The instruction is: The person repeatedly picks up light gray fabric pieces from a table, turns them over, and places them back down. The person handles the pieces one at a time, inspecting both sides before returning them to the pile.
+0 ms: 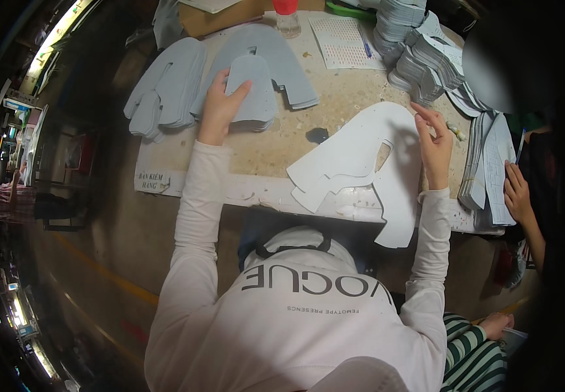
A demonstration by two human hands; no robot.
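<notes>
My left hand (223,108) grips a grey tongue-shaped cut piece (253,91), thumb on top and fingers along its left side. This piece lies over a stack of grey horseshoe-shaped cut pieces (289,65) that look like shoe uppers. To the right, my right hand (435,147) is open, fingers apart and partly bent, over the right edge of white shoe-upper-shaped cut pieces (397,134). These white pieces overlap near the table's front edge, and one leg hangs past it. Whether the right fingertips touch the white pieces I cannot tell.
Another grey stack (181,78) lies at the table's left. At the back are a red-capped jar (288,25) and a printed sheet (341,42) with a pen (366,47). Stacked pieces (426,62) line the right side, near another person's hand (519,193).
</notes>
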